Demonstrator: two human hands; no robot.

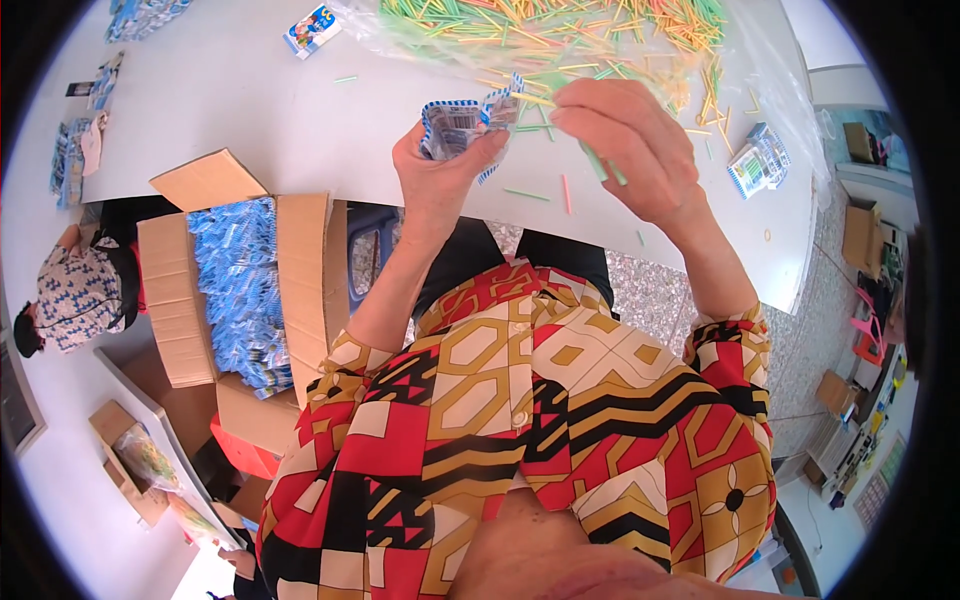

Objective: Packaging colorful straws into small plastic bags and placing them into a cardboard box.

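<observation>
My left hand [438, 190] is closed round a small plastic packet [452, 132] with blue-and-white striped edges. The packet's top gapes, and its striped flap [500, 104] stands up toward my right hand. Held over the table, my right hand [640, 145] pinches a thin yellow stick [532, 99] whose tip is close to the flap. Green sticks [594, 162] poke out below its curled fingers. Beyond both hands a large heap of thin green, yellow and orange sticks [560, 25] lies on a clear plastic sheet [780, 70]. Several loose sticks, among them a pink stick [566, 195], are scattered nearby.
An open cardboard box [302, 270] full of blue packets [238, 280] stands at my left. More packets lie on the white table [250, 110], including a small pile [760, 162] at right. Another person [85, 290] is at the far left.
</observation>
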